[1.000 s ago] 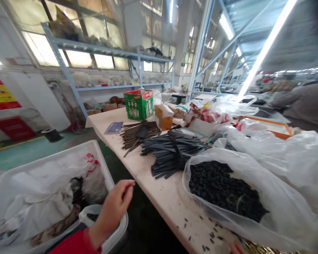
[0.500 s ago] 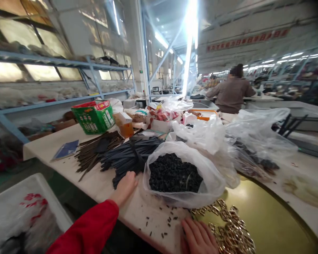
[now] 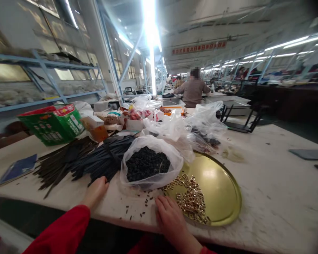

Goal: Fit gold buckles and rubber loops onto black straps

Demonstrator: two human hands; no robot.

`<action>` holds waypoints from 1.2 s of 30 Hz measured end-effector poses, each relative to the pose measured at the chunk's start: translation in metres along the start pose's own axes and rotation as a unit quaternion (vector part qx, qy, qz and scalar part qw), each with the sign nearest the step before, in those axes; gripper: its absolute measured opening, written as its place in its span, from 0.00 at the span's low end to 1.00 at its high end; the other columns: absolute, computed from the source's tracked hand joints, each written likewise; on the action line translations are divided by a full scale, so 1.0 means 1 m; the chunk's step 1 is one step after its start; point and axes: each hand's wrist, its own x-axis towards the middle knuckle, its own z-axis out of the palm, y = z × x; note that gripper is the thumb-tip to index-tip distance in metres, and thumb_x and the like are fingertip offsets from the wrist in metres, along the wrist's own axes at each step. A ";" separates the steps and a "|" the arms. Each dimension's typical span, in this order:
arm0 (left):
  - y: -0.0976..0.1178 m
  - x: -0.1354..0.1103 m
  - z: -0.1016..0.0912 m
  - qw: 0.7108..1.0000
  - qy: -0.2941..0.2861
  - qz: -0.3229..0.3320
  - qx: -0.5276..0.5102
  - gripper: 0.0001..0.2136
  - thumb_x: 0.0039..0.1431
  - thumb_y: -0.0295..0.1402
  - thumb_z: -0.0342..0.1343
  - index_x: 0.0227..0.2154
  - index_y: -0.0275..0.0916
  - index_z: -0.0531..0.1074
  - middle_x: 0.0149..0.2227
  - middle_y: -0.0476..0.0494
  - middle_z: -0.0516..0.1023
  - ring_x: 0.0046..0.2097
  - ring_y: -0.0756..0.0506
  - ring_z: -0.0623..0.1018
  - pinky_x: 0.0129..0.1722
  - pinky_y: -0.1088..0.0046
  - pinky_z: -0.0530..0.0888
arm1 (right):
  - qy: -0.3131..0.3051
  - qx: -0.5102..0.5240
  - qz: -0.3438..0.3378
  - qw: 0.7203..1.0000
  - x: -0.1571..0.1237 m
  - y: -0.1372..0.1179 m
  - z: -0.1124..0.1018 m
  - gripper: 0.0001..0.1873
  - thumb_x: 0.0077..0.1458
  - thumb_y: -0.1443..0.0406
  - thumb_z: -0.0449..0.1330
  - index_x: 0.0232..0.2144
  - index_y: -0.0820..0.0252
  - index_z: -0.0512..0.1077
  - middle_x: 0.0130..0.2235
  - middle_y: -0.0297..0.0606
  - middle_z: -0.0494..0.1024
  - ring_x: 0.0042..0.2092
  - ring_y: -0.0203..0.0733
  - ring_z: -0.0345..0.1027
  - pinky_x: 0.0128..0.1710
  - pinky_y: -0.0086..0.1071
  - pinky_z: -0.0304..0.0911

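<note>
My left hand [image 3: 96, 189], in a red sleeve, rests on the white table [image 3: 267, 197] at the near ends of a pile of dark flat strips [image 3: 102, 161]; its fingers are tucked out of sight. My right hand [image 3: 169, 217] lies flat with its fingers apart. It is beside the rim of a round gold tray [image 3: 219, 183] and holds nothing. A heap of small gold buckles [image 3: 192, 200] lies in the tray just right of that hand. A clear bag of small black pieces [image 3: 147, 164] stands between the hands, farther back.
Brown strips [image 3: 57, 167], a blue booklet [image 3: 17, 169], a green carton [image 3: 53, 123] and an orange box [image 3: 97, 128] lie at the left. Plastic bags [image 3: 201, 121] crowd the middle back. Loose black pieces [image 3: 137, 209] dot the table edge. A person [image 3: 192, 91] works far behind.
The view has swung right from the white bin to the table. My left hand went from the bin to the strips. My right hand came into view beside the tray.
</note>
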 end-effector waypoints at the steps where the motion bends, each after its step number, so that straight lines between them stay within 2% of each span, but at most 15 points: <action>1: 0.003 -0.006 -0.002 1.000 -0.018 -0.004 -0.015 0.03 0.50 0.29 0.49 0.25 0.36 0.65 0.28 0.41 0.71 0.36 0.39 0.74 0.33 0.70 0.65 | -0.003 0.006 0.003 1.000 0.000 0.000 -0.001 0.18 0.51 0.71 0.53 0.46 0.58 0.66 0.46 0.40 0.73 0.47 0.47 0.64 0.49 0.42 0.59; 3: 0.011 -0.027 -0.003 0.997 -0.062 -0.014 -0.050 0.04 0.49 0.30 0.49 0.22 0.37 0.64 0.24 0.44 0.70 0.30 0.42 0.74 0.28 0.73 0.65 | 0.004 0.023 -0.008 1.000 -0.001 -0.002 -0.006 0.18 0.52 0.72 0.53 0.46 0.58 0.66 0.46 0.39 0.73 0.47 0.47 0.64 0.51 0.43 0.57; 6: 0.029 -0.082 0.005 0.970 -0.180 -0.006 -0.166 0.08 0.52 0.37 0.49 0.26 0.37 0.67 0.23 0.49 0.71 0.25 0.48 0.72 0.22 0.77 0.63 | -0.002 0.080 -0.010 0.997 -0.001 -0.015 -0.017 0.15 0.54 0.70 0.51 0.45 0.57 0.67 0.43 0.39 0.74 0.44 0.47 0.65 0.47 0.42 0.60; 7: 0.037 -0.104 0.012 0.919 -0.264 -0.010 -0.293 0.10 0.51 0.39 0.51 0.30 0.37 0.69 0.25 0.48 0.72 0.25 0.49 0.71 0.21 0.78 0.62 | -0.023 0.114 0.007 0.993 -0.001 -0.022 -0.021 0.12 0.56 0.68 0.49 0.41 0.58 0.69 0.40 0.40 0.75 0.41 0.46 0.66 0.43 0.40 0.61; 9: 0.055 -0.146 0.030 0.815 -0.336 -0.021 -0.471 0.16 0.44 0.43 0.59 0.33 0.37 0.71 0.26 0.47 0.72 0.24 0.50 0.69 0.21 0.78 0.61 | -0.098 0.215 0.070 0.969 -0.004 -0.038 -0.029 0.15 0.59 0.63 0.44 0.31 0.59 0.69 0.31 0.38 0.74 0.34 0.43 0.66 0.33 0.35 0.62; 12: 0.080 -0.186 0.059 0.666 -0.285 -0.037 -0.688 0.19 0.42 0.44 0.62 0.35 0.36 0.71 0.30 0.45 0.73 0.29 0.50 0.72 0.30 0.76 0.67 | -0.200 0.373 0.157 0.892 -0.013 -0.053 -0.036 0.18 0.61 0.57 0.42 0.31 0.59 0.67 0.27 0.36 0.73 0.29 0.38 0.65 0.28 0.30 0.60; 14: 0.088 -0.196 0.072 0.642 -0.254 -0.055 -0.721 0.19 0.44 0.44 0.62 0.34 0.36 0.70 0.28 0.46 0.72 0.27 0.51 0.70 0.27 0.77 0.65 | -0.212 0.417 0.193 0.862 -0.020 -0.053 -0.037 0.16 0.59 0.58 0.44 0.39 0.61 0.66 0.28 0.35 0.72 0.29 0.38 0.65 0.29 0.30 0.60; 19: 0.086 -0.193 0.070 0.718 -0.289 -0.066 -0.630 0.17 0.46 0.46 0.58 0.26 0.34 0.67 0.20 0.51 0.66 0.19 0.56 0.63 0.19 0.81 0.55 | -0.246 0.448 0.243 0.824 -0.029 -0.037 -0.036 0.15 0.57 0.58 0.46 0.37 0.61 0.65 0.25 0.32 0.67 0.28 0.37 0.61 0.26 0.29 0.57; 22: 0.089 -0.187 0.068 0.725 -0.286 -0.056 -0.624 0.16 0.47 0.43 0.57 0.26 0.33 0.65 0.22 0.51 0.66 0.21 0.56 0.64 0.20 0.82 0.56 | -0.265 0.474 0.268 0.796 -0.027 -0.037 -0.034 0.16 0.55 0.54 0.46 0.34 0.60 0.64 0.25 0.32 0.66 0.26 0.36 0.60 0.23 0.29 0.55; 25: 0.093 -0.183 0.071 0.728 -0.317 -0.033 -0.607 0.14 0.51 0.41 0.53 0.28 0.32 0.66 0.23 0.50 0.66 0.21 0.56 0.63 0.20 0.81 0.56 | -0.250 0.468 0.302 0.792 -0.023 -0.037 -0.031 0.16 0.53 0.53 0.48 0.27 0.59 0.62 0.23 0.31 0.65 0.24 0.35 0.58 0.22 0.29 0.54; 27: 0.089 -0.181 0.071 0.774 -0.311 -0.003 -0.552 0.12 0.54 0.39 0.50 0.28 0.32 0.66 0.23 0.50 0.67 0.21 0.54 0.64 0.20 0.80 0.59 | -0.246 0.458 0.324 0.791 -0.021 -0.033 -0.030 0.15 0.51 0.53 0.48 0.24 0.58 0.60 0.21 0.30 0.63 0.22 0.34 0.56 0.21 0.28 0.52; 29: 0.081 -0.178 0.065 0.863 -0.220 0.075 -0.449 0.11 0.57 0.36 0.47 0.28 0.33 0.68 0.25 0.47 0.69 0.26 0.51 0.68 0.26 0.77 0.65 | -0.254 0.449 0.342 0.785 -0.019 -0.027 -0.032 0.15 0.51 0.53 0.48 0.23 0.57 0.58 0.20 0.29 0.62 0.21 0.33 0.55 0.21 0.28 0.52; 31: 0.072 -0.171 0.055 0.927 -0.069 0.188 -0.316 0.10 0.60 0.32 0.45 0.34 0.35 0.70 0.34 0.42 0.73 0.37 0.47 0.72 0.39 0.70 0.69 | -0.261 0.427 0.339 0.797 -0.018 -0.022 -0.038 0.15 0.52 0.53 0.46 0.22 0.57 0.58 0.20 0.29 0.62 0.22 0.34 0.56 0.22 0.29 0.53; 33: 0.069 -0.160 0.044 0.934 0.032 0.305 -0.182 0.11 0.60 0.30 0.45 0.44 0.38 0.68 0.46 0.39 0.70 0.48 0.43 0.69 0.48 0.63 0.65 | -0.268 0.388 0.299 0.830 -0.015 -0.020 -0.048 0.15 0.53 0.55 0.46 0.22 0.57 0.59 0.21 0.30 0.63 0.24 0.35 0.57 0.24 0.29 0.54; 36: 0.077 -0.139 0.030 0.901 0.009 0.431 -0.042 0.13 0.59 0.30 0.49 0.47 0.39 0.66 0.47 0.41 0.71 0.50 0.42 0.68 0.50 0.61 0.64 | -0.286 0.335 0.209 0.873 -0.008 -0.014 -0.067 0.16 0.56 0.56 0.46 0.24 0.58 0.63 0.24 0.33 0.67 0.28 0.37 0.61 0.28 0.29 0.57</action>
